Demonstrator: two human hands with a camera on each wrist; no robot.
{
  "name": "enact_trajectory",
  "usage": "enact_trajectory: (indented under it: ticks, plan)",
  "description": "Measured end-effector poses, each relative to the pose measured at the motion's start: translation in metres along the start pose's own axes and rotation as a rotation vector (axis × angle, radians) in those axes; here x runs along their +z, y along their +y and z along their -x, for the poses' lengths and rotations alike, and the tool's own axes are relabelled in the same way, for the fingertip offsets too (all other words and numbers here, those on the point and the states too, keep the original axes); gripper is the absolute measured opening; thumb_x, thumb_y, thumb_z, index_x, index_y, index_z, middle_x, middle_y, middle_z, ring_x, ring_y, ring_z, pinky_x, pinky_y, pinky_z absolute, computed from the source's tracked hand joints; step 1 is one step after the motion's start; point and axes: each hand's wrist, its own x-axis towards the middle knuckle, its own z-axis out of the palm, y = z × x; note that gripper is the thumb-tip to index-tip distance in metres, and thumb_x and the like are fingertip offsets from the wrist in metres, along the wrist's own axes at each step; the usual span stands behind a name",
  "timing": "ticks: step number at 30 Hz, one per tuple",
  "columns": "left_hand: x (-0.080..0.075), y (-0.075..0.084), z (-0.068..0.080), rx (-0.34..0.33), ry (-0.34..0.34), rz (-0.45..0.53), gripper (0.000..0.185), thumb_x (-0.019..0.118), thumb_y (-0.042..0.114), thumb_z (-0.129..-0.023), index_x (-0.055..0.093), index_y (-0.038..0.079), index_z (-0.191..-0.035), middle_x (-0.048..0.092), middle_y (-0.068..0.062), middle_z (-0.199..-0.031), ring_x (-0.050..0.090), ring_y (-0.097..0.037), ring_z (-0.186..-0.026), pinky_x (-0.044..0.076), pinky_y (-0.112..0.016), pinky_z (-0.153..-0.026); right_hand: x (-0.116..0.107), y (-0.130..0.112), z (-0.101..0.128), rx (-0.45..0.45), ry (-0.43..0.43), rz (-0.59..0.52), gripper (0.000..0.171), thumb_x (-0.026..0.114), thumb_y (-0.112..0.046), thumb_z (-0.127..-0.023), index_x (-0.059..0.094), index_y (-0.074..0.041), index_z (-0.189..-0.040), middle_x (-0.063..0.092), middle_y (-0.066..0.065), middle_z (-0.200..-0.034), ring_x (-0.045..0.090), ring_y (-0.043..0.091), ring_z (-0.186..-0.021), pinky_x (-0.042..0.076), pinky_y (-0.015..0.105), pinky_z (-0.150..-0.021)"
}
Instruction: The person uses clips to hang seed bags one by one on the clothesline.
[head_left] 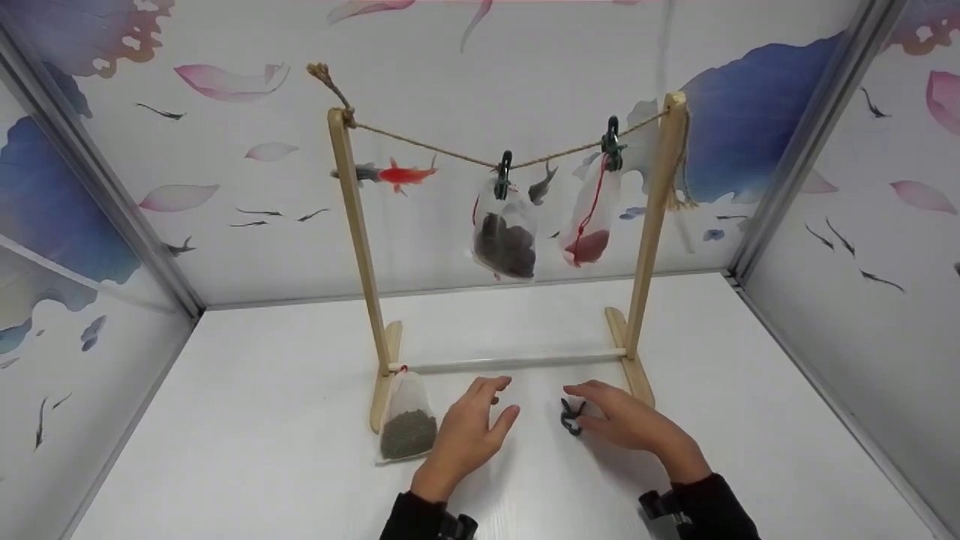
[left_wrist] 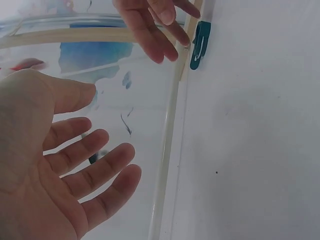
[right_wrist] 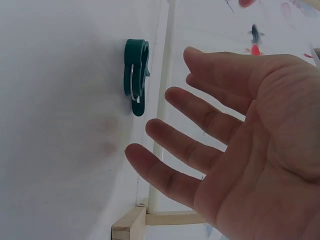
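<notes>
My left hand [head_left: 466,435] hovers over the table with fingers spread, holding nothing. To its left a mesh bag of dark green grains [head_left: 409,433] leans against the rack's foot. My right hand [head_left: 626,421] is beside a dark green clothespin [head_left: 571,417], which lies on the table. In the right wrist view, the clothespin [right_wrist: 136,75] is apart from the extended fingers [right_wrist: 172,177]. On the rope [head_left: 420,144], one clip [head_left: 504,176] holds a bag with dark contents [head_left: 506,238], and another clip [head_left: 612,144] holds a bag with reddish contents [head_left: 589,244].
A wooden rack stands on the white table [head_left: 247,420], its left post [head_left: 360,247] and right post [head_left: 654,240] joined by a low white rod [head_left: 517,361]. Printed wall panels [head_left: 247,247] enclose the back and sides.
</notes>
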Motion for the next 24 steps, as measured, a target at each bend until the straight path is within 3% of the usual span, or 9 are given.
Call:
enact_trajectory:
  ticks: [10, 14, 20, 24]
  plan:
    - [0.0011, 0.0003, 0.0024, -0.031, -0.103, -0.008, 0.034, 0.064, 0.022, -0.101, 0.063, 0.003, -0.13, 0.065, -0.01, -0.119, 0.067, -0.026, -0.099, 0.055, -0.035, -0.082, 0.0014, 0.0041, 0.0, 0.039, -0.039, 0.033, 0.041, 0.065, -0.001, -0.096, 0.058, 0.01, -0.134, 0.061, 0.025, -0.128, 0.059, 0.042, -0.119, 0.047, 0.056, -0.098]
    - [0.0011, 0.0, 0.0036, -0.042, -0.128, -0.007, 0.033, 0.065, 0.022, -0.101, 0.064, 0.004, -0.129, 0.065, -0.01, -0.119, 0.067, -0.026, -0.099, 0.054, -0.035, -0.081, 0.0016, 0.0043, 0.0002, 0.042, -0.058, 0.047, 0.044, 0.068, 0.003, -0.092, 0.059, 0.009, -0.134, 0.065, 0.02, -0.119, 0.063, 0.037, -0.11, 0.051, 0.053, -0.093]
    - [0.0006, -0.0007, 0.0045, -0.052, -0.18, -0.001, 0.033, 0.064, 0.023, -0.102, 0.064, 0.004, -0.128, 0.065, -0.01, -0.119, 0.067, -0.026, -0.101, 0.054, -0.036, -0.083, 0.0013, 0.0001, 0.0014, 0.154, -0.094, -0.013, 0.058, 0.073, 0.007, -0.085, 0.056, 0.003, -0.14, 0.068, 0.009, -0.107, 0.065, 0.029, -0.1, 0.052, 0.052, -0.088]
    - [0.0001, -0.0006, 0.0043, -0.061, -0.214, -0.009, 0.034, 0.063, 0.025, -0.102, 0.064, 0.003, -0.128, 0.065, -0.009, -0.119, 0.067, -0.025, -0.102, 0.054, -0.037, -0.085, 0.0027, -0.0016, 0.0019, 0.19, -0.101, -0.043, 0.058, 0.074, 0.008, -0.084, 0.056, 0.003, -0.139, 0.068, 0.007, -0.103, 0.065, 0.027, -0.095, 0.053, 0.05, -0.085]
